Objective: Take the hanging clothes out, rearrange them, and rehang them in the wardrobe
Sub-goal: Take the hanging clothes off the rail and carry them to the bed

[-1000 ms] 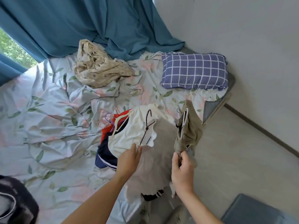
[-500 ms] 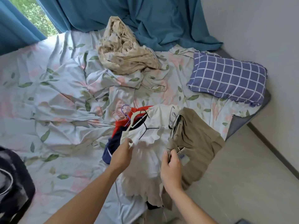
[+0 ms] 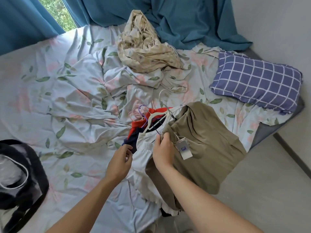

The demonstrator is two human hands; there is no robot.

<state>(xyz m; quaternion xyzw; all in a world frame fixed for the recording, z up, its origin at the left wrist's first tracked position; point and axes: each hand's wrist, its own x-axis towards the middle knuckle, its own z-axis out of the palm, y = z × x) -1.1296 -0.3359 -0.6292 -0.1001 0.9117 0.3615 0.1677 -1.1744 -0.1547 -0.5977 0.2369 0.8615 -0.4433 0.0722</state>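
Observation:
A pile of clothes on hangers lies at the bed's near edge. On top, to the right, spreads a khaki garment with a white tag. My right hand pinches its upper left edge, next to a white hanger. Under it lies a white garment, and below that a red one and a navy one. My left hand hovers at the white garment's left edge with fingers loosely curled, holding nothing that I can see. Pink and purple hanger hooks stick out to the upper left.
The floral bedsheet is crumpled. A beige patterned cloth is bunched at the back, before teal curtains. A blue checked pillow lies at the right. A black item sits at the left. Grey floor is at the right.
The khaki garment went from hanging bunched in my right hand to lying spread on the pile. My left hand let go of the white garment's hanger and drew back to the left.

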